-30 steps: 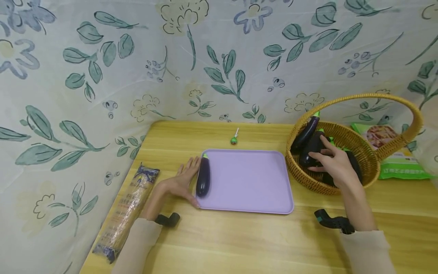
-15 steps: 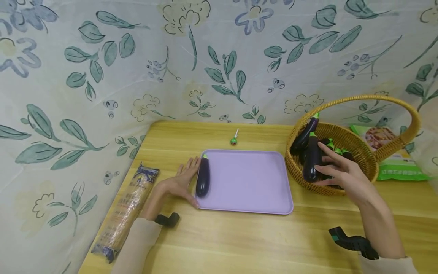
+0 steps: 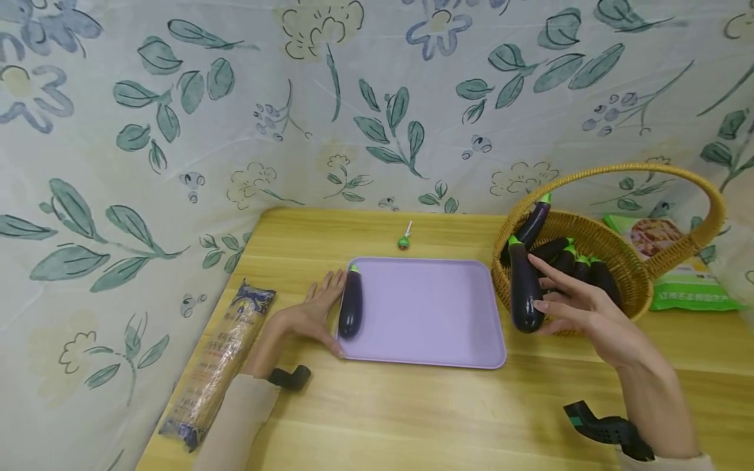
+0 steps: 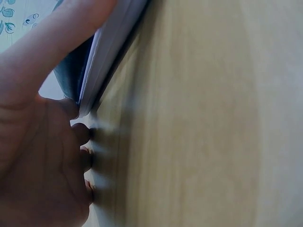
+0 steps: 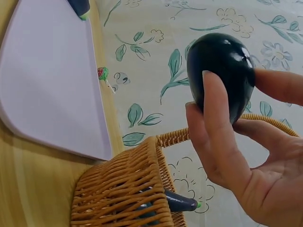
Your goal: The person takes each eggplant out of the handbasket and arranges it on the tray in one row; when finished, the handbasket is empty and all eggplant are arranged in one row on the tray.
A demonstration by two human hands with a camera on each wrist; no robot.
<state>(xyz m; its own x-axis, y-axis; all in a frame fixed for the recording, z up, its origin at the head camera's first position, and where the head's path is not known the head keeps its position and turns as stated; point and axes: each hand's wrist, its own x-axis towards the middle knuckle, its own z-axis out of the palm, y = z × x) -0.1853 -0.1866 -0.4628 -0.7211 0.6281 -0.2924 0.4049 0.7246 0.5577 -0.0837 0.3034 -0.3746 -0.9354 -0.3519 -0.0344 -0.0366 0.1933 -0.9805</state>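
My right hand (image 3: 589, 311) pinches a dark purple eggplant (image 3: 524, 288) between thumb and fingers, above the near left rim of a wicker basket (image 3: 639, 297). In the right wrist view the rounded end of that eggplant (image 5: 220, 71) faces the camera. Several more eggplants (image 3: 603, 281) lie in the basket. With fingers spread, my left hand (image 3: 309, 317) rests on the table and touches the left edge of a lilac tray (image 3: 427, 314). One eggplant (image 3: 351, 304) lies along that side inside the tray. In the left wrist view the hand's palm (image 4: 40, 161) shows beside the tray wall.
A long clear packet of noodles (image 3: 220, 366) lies at the table's left edge. Behind the tray is a green lollipop (image 3: 404, 241). A green food bag (image 3: 689, 281) lies right of the basket, whose tall handle (image 3: 648, 169) arches over it. Floral cloth (image 3: 383, 118) hangs behind.
My right hand has lifted an eggplant from among the others in the basket and brought it left and nearer, to the basket's rim. The left hand and tray have stayed in place.
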